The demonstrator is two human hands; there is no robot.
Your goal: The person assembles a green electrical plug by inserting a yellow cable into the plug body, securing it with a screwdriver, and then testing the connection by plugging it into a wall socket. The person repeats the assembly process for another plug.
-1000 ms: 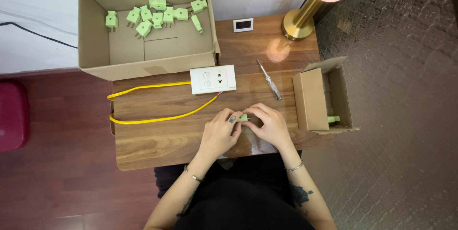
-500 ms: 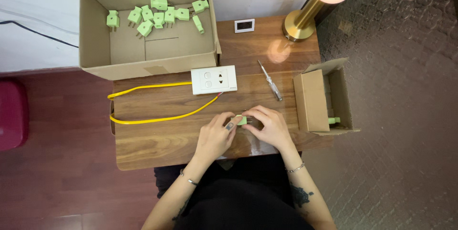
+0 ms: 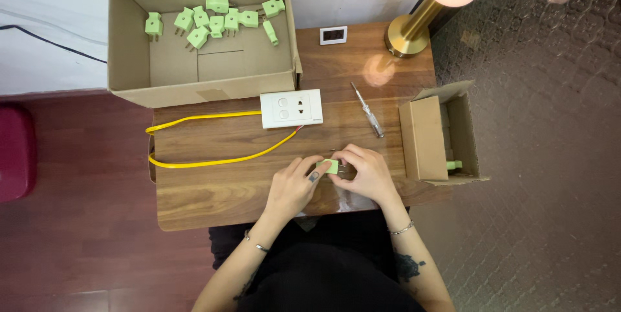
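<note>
a small green plug (image 3: 331, 166) is sitting pinched between the left hand (image 3: 294, 186) and the right hand (image 3: 367, 173), both sets of fingers closing on it, just below the white socket plate (image 3: 291, 108) on the table (image 3: 213, 189). a screwdriver (image 3: 368, 110) is lying right of that plate, a yellow cable (image 3: 207, 137) looping left of it.

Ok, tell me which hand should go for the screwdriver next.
Right. The screwdriver lies on the table just above the right hand, on its side. The left hand sits farther away and would have to cross over the green plug that both hands hold.
</note>
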